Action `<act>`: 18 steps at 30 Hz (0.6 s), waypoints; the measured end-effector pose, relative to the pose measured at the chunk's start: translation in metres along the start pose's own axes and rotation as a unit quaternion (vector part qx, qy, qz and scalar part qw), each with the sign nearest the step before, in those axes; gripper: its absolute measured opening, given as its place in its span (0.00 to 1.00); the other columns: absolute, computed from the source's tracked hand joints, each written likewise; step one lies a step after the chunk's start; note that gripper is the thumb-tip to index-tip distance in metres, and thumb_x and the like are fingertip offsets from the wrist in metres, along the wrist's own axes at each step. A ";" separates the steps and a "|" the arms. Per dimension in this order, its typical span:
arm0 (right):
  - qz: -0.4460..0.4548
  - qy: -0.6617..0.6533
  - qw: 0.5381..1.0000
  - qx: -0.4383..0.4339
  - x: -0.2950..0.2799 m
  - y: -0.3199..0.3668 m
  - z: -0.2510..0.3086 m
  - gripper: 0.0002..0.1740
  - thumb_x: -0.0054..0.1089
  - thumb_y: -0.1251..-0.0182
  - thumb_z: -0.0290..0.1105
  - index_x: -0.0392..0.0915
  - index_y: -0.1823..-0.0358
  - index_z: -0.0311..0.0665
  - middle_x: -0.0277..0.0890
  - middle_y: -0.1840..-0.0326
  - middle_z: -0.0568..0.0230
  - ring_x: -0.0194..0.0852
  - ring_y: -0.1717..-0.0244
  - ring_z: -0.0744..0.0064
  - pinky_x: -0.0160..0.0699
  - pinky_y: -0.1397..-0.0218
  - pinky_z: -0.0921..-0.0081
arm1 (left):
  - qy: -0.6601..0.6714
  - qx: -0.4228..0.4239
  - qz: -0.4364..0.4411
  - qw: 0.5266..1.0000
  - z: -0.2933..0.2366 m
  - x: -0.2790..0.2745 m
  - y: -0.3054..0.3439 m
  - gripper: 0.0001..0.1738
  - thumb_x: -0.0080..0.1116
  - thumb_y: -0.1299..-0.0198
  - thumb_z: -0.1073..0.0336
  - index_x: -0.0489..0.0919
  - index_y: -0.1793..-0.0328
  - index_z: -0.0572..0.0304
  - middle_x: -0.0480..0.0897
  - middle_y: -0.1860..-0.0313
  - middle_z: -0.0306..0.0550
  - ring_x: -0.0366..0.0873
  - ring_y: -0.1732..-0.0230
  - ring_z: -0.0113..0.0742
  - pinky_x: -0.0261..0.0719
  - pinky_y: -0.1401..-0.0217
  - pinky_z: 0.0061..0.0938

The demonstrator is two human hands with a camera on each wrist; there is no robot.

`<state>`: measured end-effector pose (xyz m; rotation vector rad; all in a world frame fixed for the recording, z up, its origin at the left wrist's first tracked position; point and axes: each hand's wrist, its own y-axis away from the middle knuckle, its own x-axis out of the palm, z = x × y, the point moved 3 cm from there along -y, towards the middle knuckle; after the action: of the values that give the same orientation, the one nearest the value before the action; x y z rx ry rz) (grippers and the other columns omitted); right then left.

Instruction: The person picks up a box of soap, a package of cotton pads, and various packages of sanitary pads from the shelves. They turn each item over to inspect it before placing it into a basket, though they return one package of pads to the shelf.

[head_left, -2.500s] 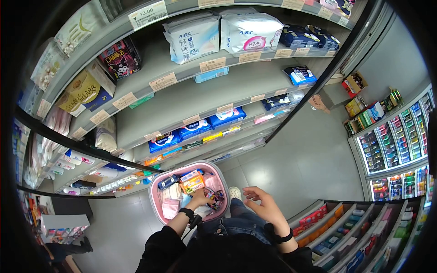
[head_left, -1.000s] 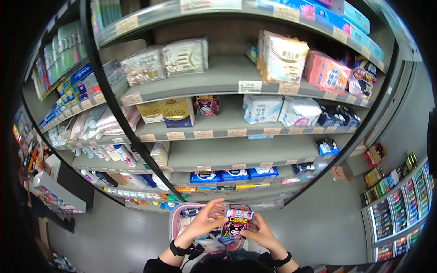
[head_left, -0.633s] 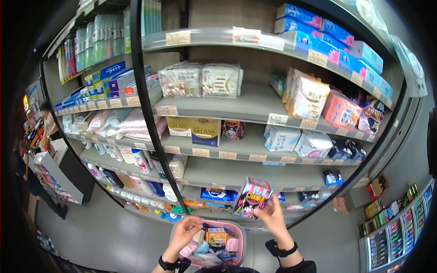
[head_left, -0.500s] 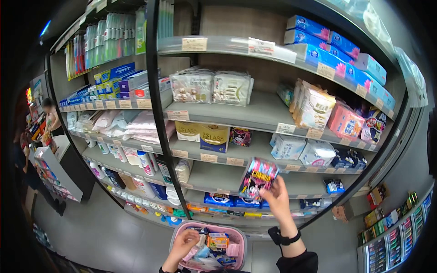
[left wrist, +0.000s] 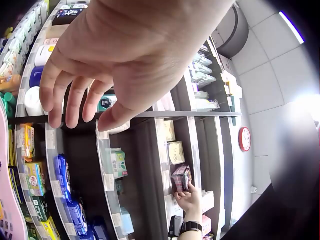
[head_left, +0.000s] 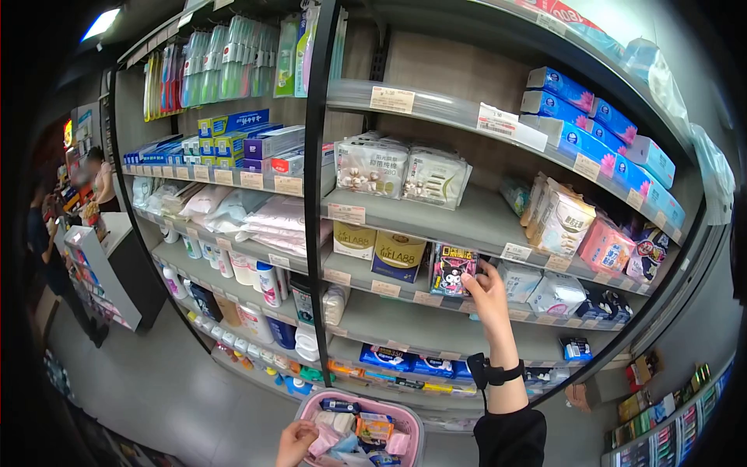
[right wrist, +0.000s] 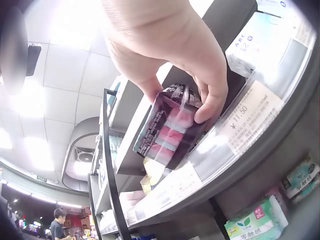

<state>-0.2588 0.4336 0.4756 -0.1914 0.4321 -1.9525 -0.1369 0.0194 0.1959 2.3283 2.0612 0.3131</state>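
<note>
**Right hand (head_left: pixel 490 297) holds a black-and-pink carton (head_left: pixel 450 268) at the shelf (head_left: pixel 362 282)**

The carton stands upright at the front of the shelf, its long axis vertical and its cartoon-printed face turned outward to the head camera, lettering at the top. Whether its base bears fully on the shelf cannot be told. A dark side panel with pink and pale bands shows in the right wrist view.

The right hand grips the carton from its right side, the thumb over the lower right of the front and the other fingers round the side. A gold-and-navy GELA88 box (head_left: pixel 398 255) is just beside the carton on the left; white ABC packs (head_left: pixel 558 294) sit to the right, beyond the hand. A price label reading ¥11.50 (right wrist: pixel 256 116) is on the shelf edge near the fingers.

The left hand (head_left: pixel 296 444) is low, at the left rim of a pink basket (head_left: pixel 403 419), its fingers loosely bent, slightly spread and holding nothing. An orange pack (head_left: pixel 375 426) lies among the packets in the basket.
</note>
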 end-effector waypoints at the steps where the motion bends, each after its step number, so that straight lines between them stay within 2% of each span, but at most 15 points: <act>1: 0.003 -0.017 1.000 -0.010 0.003 -0.001 0.001 0.38 0.65 0.36 0.31 0.56 0.31 0.24 0.79 0.59 0.54 0.78 0.60 0.75 0.75 0.58 0.81 | 0.007 0.000 0.005 1.000 0.003 0.002 -0.001 0.13 0.59 0.45 0.79 0.78 0.53 0.67 0.83 0.62 0.42 0.80 0.61 0.28 0.78 0.56 0.21; 3: 0.010 -0.035 0.999 -0.021 0.007 -0.005 -0.006 0.38 0.64 0.36 0.30 0.55 0.31 0.24 0.79 0.57 0.53 0.78 0.59 0.73 0.76 0.54 0.79 | 0.015 0.001 0.007 1.000 -0.004 0.012 0.001 0.13 0.60 0.45 0.78 0.78 0.53 0.66 0.83 0.63 0.42 0.80 0.61 0.27 0.78 0.57 0.20; 5: -0.005 -0.003 0.996 -0.089 0.010 -0.015 -0.022 0.37 0.64 0.37 0.26 0.54 0.31 0.27 0.77 0.53 0.48 0.79 0.55 0.68 0.77 0.48 0.73 | -0.046 0.015 0.021 0.999 -0.017 0.028 0.001 0.12 0.62 0.45 0.76 0.78 0.53 0.65 0.83 0.63 0.42 0.80 0.61 0.26 0.77 0.57 0.20; 6: -0.003 0.044 0.995 -0.092 0.011 -0.015 -0.028 0.35 0.63 0.39 0.24 0.57 0.32 0.28 0.77 0.50 0.45 0.79 0.50 0.62 0.75 0.44 0.69 | -0.044 0.016 0.019 0.999 -0.023 0.032 0.002 0.12 0.62 0.45 0.76 0.78 0.53 0.65 0.83 0.63 0.42 0.80 0.61 0.26 0.77 0.57 0.20; 7: -0.001 0.043 0.995 -0.093 0.011 -0.016 -0.033 0.35 0.63 0.39 0.24 0.57 0.32 0.28 0.77 0.50 0.45 0.79 0.50 0.62 0.75 0.44 0.69 | -0.073 0.007 0.026 0.997 -0.026 0.036 0.003 0.12 0.62 0.44 0.76 0.78 0.53 0.65 0.82 0.63 0.41 0.79 0.61 0.26 0.77 0.58 0.20; 8: -0.021 0.099 0.990 -0.102 0.012 -0.015 -0.030 0.35 0.64 0.40 0.24 0.58 0.33 0.27 0.77 0.49 0.44 0.79 0.49 0.59 0.75 0.43 0.68 | -0.103 -0.002 0.032 0.994 -0.028 0.038 0.003 0.12 0.62 0.44 0.75 0.79 0.53 0.65 0.82 0.63 0.41 0.79 0.62 0.25 0.77 0.59 0.20; 9: -0.042 0.154 0.981 -0.109 0.013 -0.014 -0.027 0.35 0.65 0.41 0.24 0.59 0.34 0.27 0.76 0.47 0.42 0.79 0.48 0.56 0.75 0.43 0.68 | -0.102 -0.002 0.031 0.994 -0.027 0.038 0.002 0.12 0.62 0.44 0.75 0.79 0.53 0.65 0.82 0.63 0.41 0.79 0.62 0.25 0.77 0.59 0.20; 10: -0.055 0.156 0.980 -0.115 0.013 -0.013 -0.023 0.36 0.67 0.43 0.26 0.60 0.35 0.26 0.76 0.47 0.40 0.78 0.45 0.52 0.75 0.42 0.66 | -0.101 0.005 0.035 0.994 -0.026 0.039 0.003 0.11 0.62 0.44 0.75 0.79 0.54 0.65 0.82 0.63 0.41 0.79 0.62 0.25 0.77 0.60 0.20; 12: -0.057 0.203 0.972 -0.104 0.014 -0.017 -0.023 0.37 0.68 0.44 0.27 0.59 0.35 0.25 0.76 0.47 0.39 0.78 0.46 0.50 0.75 0.42 0.65 | -0.100 0.008 0.039 0.994 -0.018 0.037 0.005 0.11 0.62 0.44 0.74 0.79 0.54 0.65 0.82 0.63 0.40 0.78 0.63 0.24 0.77 0.61 0.20; 13: -0.060 0.249 0.962 -0.095 0.013 -0.019 -0.023 0.39 0.69 0.45 0.28 0.59 0.35 0.25 0.75 0.47 0.38 0.78 0.46 0.48 0.75 0.42 0.64 | -0.109 0.033 0.040 0.993 -0.011 0.035 0.004 0.11 0.62 0.44 0.75 0.79 0.54 0.65 0.82 0.63 0.40 0.78 0.63 0.24 0.77 0.61 0.20; 14: -0.055 0.216 0.969 -0.104 0.020 -0.012 -0.009 0.40 0.70 0.46 0.30 0.59 0.34 0.25 0.75 0.47 0.36 0.77 0.46 0.43 0.74 0.42 0.61 | -0.118 0.058 0.042 0.991 -0.013 0.035 0.004 0.11 0.62 0.44 0.75 0.79 0.54 0.65 0.82 0.64 0.40 0.78 0.63 0.24 0.77 0.62 0.20; 15: -0.053 0.217 0.969 -0.101 0.024 -0.011 -0.010 0.40 0.70 0.46 0.30 0.59 0.34 0.25 0.75 0.47 0.36 0.77 0.46 0.43 0.74 0.42 0.61 | -0.118 0.054 0.042 0.991 -0.014 0.035 0.006 0.11 0.62 0.44 0.75 0.79 0.54 0.65 0.82 0.64 0.40 0.78 0.63 0.24 0.77 0.62 0.20; 17: -0.085 0.262 0.954 -0.116 0.029 -0.008 -0.012 0.41 0.71 0.47 0.31 0.58 0.34 0.25 0.74 0.47 0.34 0.76 0.47 0.40 0.74 0.43 0.59 | -0.097 -0.050 0.032 0.994 -0.025 0.036 0.013 0.11 0.61 0.44 0.75 0.79 0.54 0.65 0.82 0.64 0.39 0.78 0.64 0.23 0.77 0.61 0.21; 18: -0.094 0.266 0.950 -0.135 0.031 -0.008 -0.014 0.41 0.71 0.46 0.34 0.58 0.34 0.26 0.74 0.47 0.34 0.75 0.45 0.39 0.74 0.43 0.57 | -0.097 -0.055 0.032 0.993 -0.018 0.035 0.013 0.11 0.61 0.44 0.75 0.79 0.54 0.65 0.82 0.64 0.39 0.78 0.64 0.23 0.77 0.61 0.21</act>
<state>-0.2825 0.4112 0.4640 0.1343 1.0731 -2.1163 -0.1230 0.0499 0.2200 2.2634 1.8376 0.1883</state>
